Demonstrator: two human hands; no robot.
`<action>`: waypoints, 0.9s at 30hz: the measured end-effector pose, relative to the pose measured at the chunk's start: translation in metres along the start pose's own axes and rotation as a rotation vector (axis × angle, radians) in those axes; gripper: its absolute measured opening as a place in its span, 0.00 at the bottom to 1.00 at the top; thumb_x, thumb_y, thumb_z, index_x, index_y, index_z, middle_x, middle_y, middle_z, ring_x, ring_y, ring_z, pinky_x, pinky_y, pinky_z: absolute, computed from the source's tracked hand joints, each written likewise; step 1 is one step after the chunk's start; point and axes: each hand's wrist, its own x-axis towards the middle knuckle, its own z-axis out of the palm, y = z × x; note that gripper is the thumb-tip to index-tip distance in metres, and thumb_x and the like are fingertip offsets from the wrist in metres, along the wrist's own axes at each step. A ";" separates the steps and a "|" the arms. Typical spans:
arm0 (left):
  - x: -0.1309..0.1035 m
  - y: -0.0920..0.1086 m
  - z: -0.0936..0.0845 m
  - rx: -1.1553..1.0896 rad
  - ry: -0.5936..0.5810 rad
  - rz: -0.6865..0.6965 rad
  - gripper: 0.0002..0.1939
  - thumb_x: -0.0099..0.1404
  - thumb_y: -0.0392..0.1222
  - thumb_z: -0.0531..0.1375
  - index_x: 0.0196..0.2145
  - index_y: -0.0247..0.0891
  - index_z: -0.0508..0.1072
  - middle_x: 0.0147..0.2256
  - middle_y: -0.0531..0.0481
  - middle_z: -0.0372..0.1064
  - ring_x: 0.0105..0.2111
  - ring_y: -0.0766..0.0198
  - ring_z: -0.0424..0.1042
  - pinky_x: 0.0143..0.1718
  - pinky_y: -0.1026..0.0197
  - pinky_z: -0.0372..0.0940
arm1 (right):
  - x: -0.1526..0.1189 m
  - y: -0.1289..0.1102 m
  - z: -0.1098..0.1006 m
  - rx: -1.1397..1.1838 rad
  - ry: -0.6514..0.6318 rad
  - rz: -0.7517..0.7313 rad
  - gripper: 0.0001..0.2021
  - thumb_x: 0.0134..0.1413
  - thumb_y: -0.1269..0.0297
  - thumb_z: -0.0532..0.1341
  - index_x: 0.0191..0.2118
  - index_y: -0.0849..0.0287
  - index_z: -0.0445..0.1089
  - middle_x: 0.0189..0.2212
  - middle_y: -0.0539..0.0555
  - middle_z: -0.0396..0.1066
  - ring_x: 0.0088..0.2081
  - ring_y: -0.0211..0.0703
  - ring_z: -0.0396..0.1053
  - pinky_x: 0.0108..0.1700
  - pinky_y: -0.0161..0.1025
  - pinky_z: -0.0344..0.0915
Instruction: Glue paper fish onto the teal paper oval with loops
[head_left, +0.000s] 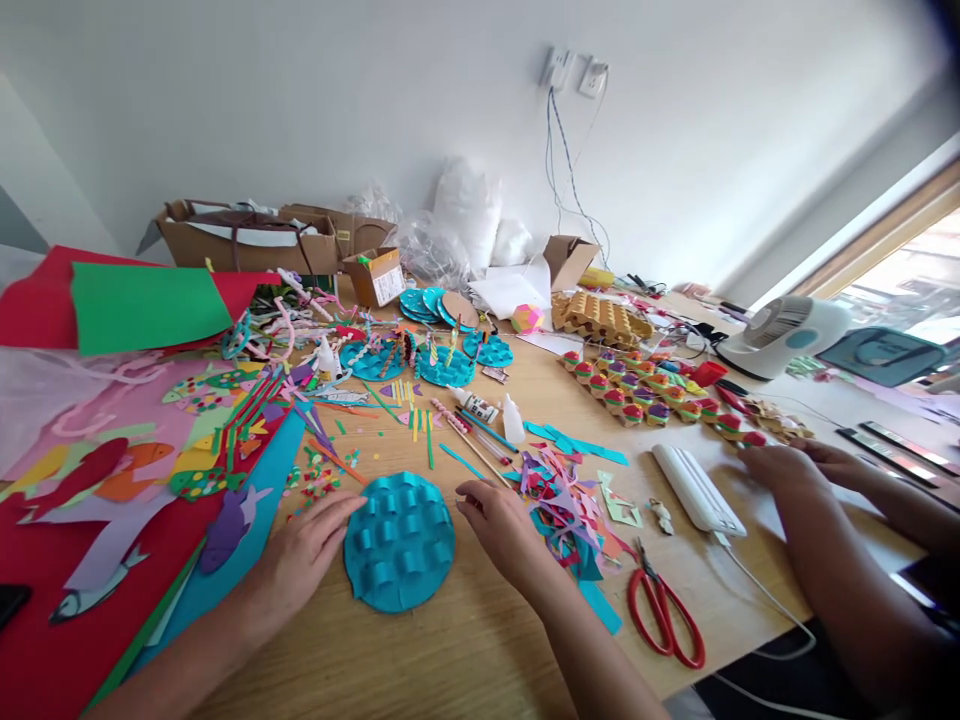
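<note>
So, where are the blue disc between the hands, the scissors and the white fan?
Blue disc (400,545): head view, middle of its looped top.
Scissors (658,590): head view, red handle near the pivot.
White fan (776,320): head view, grille.

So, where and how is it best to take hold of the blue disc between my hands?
Probably grip the blue disc by its rim, from both sides at once: left hand at its left edge, right hand at its right. It lies flat, and raised paper loops cover much of its top, so a grip from above would likely crush them.
</note>
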 end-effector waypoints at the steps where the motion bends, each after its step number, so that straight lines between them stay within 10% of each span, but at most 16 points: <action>1: 0.001 0.001 -0.004 0.018 0.014 0.034 0.12 0.57 0.42 0.53 0.35 0.46 0.76 0.40 0.48 0.74 0.42 0.55 0.71 0.44 0.59 0.64 | -0.001 0.000 -0.004 -0.023 0.013 0.011 0.13 0.53 0.67 0.54 0.42 0.58 0.72 0.37 0.58 0.73 0.39 0.48 0.69 0.38 0.38 0.59; 6: 0.002 0.010 -0.021 0.024 0.052 0.029 0.11 0.56 0.50 0.56 0.21 0.44 0.70 0.31 0.49 0.74 0.34 0.57 0.72 0.34 0.64 0.67 | -0.004 0.011 -0.037 -0.083 0.115 0.033 0.11 0.53 0.66 0.53 0.39 0.56 0.71 0.36 0.56 0.73 0.37 0.44 0.69 0.36 0.36 0.58; 12: -0.006 0.015 -0.020 -0.009 0.011 0.027 0.07 0.57 0.46 0.56 0.27 0.46 0.72 0.27 0.54 0.73 0.29 0.61 0.73 0.30 0.68 0.66 | 0.024 0.048 -0.069 -0.205 0.184 0.214 0.09 0.53 0.65 0.53 0.34 0.57 0.70 0.33 0.54 0.73 0.37 0.43 0.68 0.35 0.35 0.56; 27: -0.018 0.004 -0.013 0.074 -0.042 0.063 0.08 0.59 0.42 0.53 0.32 0.46 0.73 0.32 0.52 0.75 0.34 0.60 0.74 0.35 0.67 0.67 | 0.111 0.079 -0.055 -0.294 0.141 0.460 0.21 0.51 0.52 0.55 0.45 0.64 0.62 0.42 0.67 0.69 0.45 0.57 0.66 0.41 0.44 0.59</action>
